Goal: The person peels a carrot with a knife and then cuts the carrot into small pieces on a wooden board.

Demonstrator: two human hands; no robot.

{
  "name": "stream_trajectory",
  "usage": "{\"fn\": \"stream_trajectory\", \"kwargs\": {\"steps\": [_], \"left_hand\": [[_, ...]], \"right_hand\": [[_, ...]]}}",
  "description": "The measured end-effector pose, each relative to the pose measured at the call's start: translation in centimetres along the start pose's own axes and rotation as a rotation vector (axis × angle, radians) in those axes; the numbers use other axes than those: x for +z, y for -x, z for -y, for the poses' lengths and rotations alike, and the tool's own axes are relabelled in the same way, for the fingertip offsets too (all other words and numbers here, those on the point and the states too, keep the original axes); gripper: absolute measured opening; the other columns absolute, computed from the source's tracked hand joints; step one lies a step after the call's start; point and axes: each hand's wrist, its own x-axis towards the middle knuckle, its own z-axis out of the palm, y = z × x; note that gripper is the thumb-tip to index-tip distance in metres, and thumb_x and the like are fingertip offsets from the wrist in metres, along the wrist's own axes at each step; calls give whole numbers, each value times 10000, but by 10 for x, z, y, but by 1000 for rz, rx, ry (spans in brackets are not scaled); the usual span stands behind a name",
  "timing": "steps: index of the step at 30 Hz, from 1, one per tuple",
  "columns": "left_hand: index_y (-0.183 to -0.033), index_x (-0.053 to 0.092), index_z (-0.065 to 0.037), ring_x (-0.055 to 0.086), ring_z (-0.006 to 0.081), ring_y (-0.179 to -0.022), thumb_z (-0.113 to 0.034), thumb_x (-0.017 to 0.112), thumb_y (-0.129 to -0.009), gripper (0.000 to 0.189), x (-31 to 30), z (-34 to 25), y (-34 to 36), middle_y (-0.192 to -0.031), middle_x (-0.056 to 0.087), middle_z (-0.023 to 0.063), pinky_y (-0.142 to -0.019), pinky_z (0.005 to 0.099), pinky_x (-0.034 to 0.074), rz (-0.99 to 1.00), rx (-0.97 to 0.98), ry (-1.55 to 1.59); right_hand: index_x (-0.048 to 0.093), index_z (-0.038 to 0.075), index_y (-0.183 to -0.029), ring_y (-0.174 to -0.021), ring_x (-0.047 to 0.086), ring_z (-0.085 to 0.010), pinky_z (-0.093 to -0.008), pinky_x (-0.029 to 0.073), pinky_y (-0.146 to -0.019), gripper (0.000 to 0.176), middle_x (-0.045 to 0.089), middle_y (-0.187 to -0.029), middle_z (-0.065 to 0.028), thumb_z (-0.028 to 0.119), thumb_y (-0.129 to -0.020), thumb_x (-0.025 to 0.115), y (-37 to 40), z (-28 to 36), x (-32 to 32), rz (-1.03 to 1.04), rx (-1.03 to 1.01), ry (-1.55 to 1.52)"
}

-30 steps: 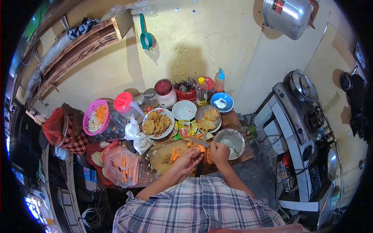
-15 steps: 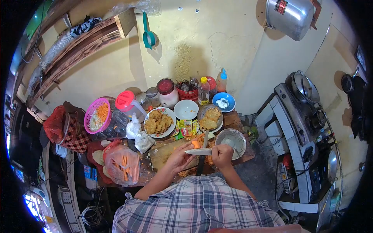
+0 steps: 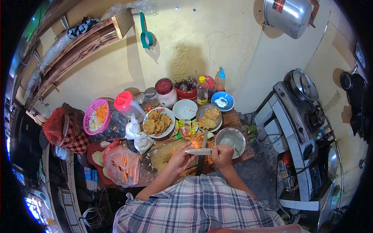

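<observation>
A piece of orange carrot [image 3: 196, 144] is held in my left hand [image 3: 180, 158], its fingers curled round it. My right hand [image 3: 223, 156] is closed in a fist on the handle of a knife [image 3: 199, 151], whose blade points left across the carrot. Beneath the hands lie a wooden cutting board [image 3: 160, 155] and scattered orange shreds. A dark long strip [image 3: 201, 165] runs under the blade toward my shirt. Just right of my right hand stands a metal bowl [image 3: 241, 149] with whitish contents.
Behind are a plate of fritters [image 3: 158, 122], a white bowl [image 3: 185, 109], a pan with fritters [image 3: 209, 117] and a blue bowl [image 3: 223, 101]. To the left are a pink basket [image 3: 96, 116] and a bag of carrots [image 3: 122, 165]. A stove [image 3: 295, 116] stands right.
The view has shifted very slightly. Both hands, the knife and the carrot keep nearly the same positions.
</observation>
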Motion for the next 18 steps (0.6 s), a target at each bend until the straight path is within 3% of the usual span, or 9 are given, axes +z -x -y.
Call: {"fn": "stream_trajectory", "kwargs": {"steps": [18], "left_hand": [[-1070, 568, -32, 632, 129, -831, -104, 608, -879, 207, 3, 0, 5, -970, 633, 65, -748, 253, 545, -3, 47, -82]], "right_hand": [[507, 1, -461, -379, 476, -310, -402, 387, -422, 286, 450, -430, -154, 106, -724, 547, -2, 4, -4, 25, -3, 19]]}}
